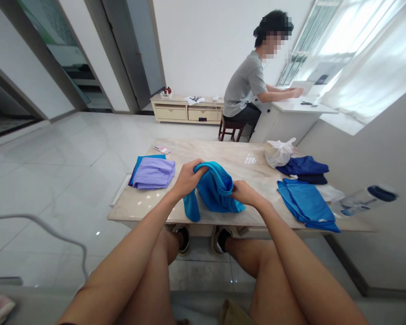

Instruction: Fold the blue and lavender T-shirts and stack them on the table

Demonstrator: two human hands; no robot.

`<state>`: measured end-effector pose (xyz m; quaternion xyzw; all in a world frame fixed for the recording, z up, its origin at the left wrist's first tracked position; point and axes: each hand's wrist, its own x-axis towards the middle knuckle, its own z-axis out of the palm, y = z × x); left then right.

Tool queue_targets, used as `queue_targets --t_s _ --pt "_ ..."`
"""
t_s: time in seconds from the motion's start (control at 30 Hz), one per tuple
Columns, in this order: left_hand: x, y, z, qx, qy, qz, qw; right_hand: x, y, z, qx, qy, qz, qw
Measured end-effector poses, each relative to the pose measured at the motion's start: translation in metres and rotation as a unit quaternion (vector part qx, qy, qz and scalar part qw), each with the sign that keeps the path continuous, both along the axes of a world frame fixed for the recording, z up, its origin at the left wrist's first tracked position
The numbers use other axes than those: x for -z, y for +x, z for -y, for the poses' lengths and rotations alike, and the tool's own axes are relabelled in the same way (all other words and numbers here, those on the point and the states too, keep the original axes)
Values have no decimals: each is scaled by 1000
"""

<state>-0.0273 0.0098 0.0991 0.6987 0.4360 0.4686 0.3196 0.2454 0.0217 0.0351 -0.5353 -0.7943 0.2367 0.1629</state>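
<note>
Garment (214,194), turquoise, one piece, bunched on the stone-topped table (189,148) before you, its upper edge lifted into a loop. Your left hand (188,178) pinches the loop's upper left, thumb across the fabric; your right hand (246,193) grips the right side, fingertips partly hidden. Two hands, one garment: the hold probably spreads the edge between them while the table takes the slack cloth's weight. Left of the garment, one lilac cloth (154,174) lies folded over blue and darker fabric, at least two pieces in all, likely stacked flat to hold the folds. Beyond and left of the garment, one phone (162,149). Right of it, one bright blue pile (306,203), layers too close for you to count. Farther right and beyond, a navy cloth (301,165) sits on darker fabric, with one knotted-looking plastic bag (280,153) against it; the side placement apparently leaves your hands room. Farthest right of the garment, one clear bottle (357,202), dark-lidded.
</note>
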Motion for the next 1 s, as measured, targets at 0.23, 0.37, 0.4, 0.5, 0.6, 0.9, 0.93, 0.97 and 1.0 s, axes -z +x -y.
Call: queue_targets --t_s 0.23,0.37,0.4,0.5,0.6,0.9,0.93,0.97,1.0 --pt "34 -39 -11 27 -91 -273 957 -16 15 -20 169 183 -92 964" --pt "63 -53 -25 4 -124 -314 941 -10 24 -25 246 203 -182 930" --pt "68 -54 -28 2 -146 -299 943 -7 25 -27 265 195 -201 923" --pt "74 -54 -36 -8 -228 -162 960 -3 30 -33 324 137 -251 902" --pt "64 -59 -39 -38 -286 41 957 -9 43 -27 330 17 -280 901" --pt "27 -77 -22 -23 -286 108 952 -12 95 -1 253 -90 -350 897" --pt "29 -74 -24 -58 -260 66 962 -7 95 -5 264 -48 -326 906" --pt "32 -71 -26 -93 -228 25 969 -2 94 -10 266 -12 -297 917" --pt "35 -68 -29 -125 -192 -10 973 2 94 -15 263 17 -267 927"
